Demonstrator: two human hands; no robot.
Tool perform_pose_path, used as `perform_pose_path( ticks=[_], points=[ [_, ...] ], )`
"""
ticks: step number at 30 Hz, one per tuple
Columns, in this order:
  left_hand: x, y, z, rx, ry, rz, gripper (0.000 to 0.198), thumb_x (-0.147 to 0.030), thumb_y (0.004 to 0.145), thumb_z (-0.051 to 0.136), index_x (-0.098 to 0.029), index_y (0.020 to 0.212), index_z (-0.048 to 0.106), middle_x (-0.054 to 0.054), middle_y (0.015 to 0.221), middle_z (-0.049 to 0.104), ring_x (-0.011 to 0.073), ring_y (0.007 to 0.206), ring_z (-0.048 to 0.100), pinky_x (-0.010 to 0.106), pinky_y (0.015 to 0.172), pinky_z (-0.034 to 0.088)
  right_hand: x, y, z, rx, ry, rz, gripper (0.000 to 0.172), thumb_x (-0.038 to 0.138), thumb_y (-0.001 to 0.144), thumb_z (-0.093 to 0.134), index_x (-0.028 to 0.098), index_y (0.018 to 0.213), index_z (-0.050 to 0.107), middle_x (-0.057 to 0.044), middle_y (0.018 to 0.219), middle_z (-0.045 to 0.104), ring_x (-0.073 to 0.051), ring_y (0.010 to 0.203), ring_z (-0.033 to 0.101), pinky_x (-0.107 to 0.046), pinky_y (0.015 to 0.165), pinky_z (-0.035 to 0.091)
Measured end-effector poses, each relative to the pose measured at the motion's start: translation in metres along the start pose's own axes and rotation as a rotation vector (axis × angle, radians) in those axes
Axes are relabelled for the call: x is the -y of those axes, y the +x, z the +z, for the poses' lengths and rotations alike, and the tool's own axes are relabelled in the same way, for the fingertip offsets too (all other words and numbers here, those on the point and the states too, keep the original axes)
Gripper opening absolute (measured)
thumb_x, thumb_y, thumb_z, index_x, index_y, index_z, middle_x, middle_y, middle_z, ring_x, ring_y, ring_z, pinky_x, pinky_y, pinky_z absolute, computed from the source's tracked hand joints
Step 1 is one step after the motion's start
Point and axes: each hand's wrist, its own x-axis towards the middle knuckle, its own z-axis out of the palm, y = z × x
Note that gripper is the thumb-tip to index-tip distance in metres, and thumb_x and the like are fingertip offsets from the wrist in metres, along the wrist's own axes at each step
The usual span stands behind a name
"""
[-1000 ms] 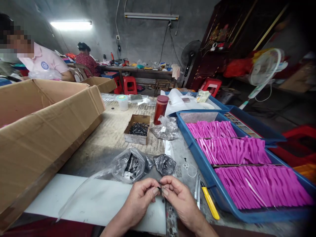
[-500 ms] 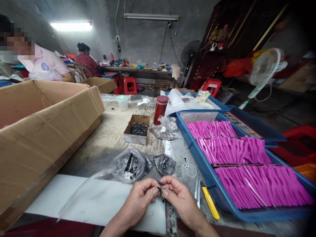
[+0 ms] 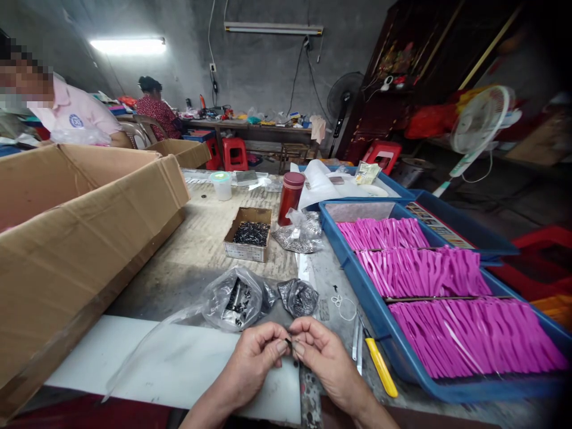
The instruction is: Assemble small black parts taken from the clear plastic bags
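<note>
Both hands meet low in the middle of the view, fingertips nearly touching. My left hand (image 3: 259,353) is closed in a pinch, and my right hand (image 3: 322,353) pinches from the other side. Between them is a small black part (image 3: 288,344), mostly covered by the fingers, so its exact kind does not show. Just beyond the hands lie an open clear plastic bag (image 3: 250,298) of small black parts and a smaller dark plastic bag (image 3: 300,299). Under my left wrist lies a white sheet (image 3: 179,357).
A blue tray (image 3: 353,271) with rows of pink strips (image 3: 473,336) stands right. Beside it lies a yellow-handled screwdriver (image 3: 379,367). Farther back are a small box (image 3: 245,251) of black pieces and a red canister (image 3: 291,199). A large cardboard box (image 3: 98,238) fills the left; a co-worker (image 3: 84,116) sits behind.
My hands stay in nearly the same place, still pinching the small black part. The co-worker at the left has shifted slightly further left.
</note>
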Motion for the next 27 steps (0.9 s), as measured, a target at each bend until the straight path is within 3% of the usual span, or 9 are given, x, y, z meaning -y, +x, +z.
perform_pose_path(
  ticks=[27],
  points=[
    [0.0023, -0.0016, 0.0017, -0.011, -0.024, -0.028, 0.014, -0.022, 0.072, 0.050, -0.013, 0.063, 0.055, -0.004, 0.054, 0.045, 0.0089, 0.051, 0.038, 0.018, 0.051, 0.033, -0.0062, -0.0009, -0.0007, 0.005, -0.021, -0.002, 0.019, 0.029, 0.065, 0.061, 0.018, 0.078, 0.052, 0.004, 0.060, 0.048, -0.010, 0.057, 0.045, -0.022, 0.055, 0.034]
  ],
)
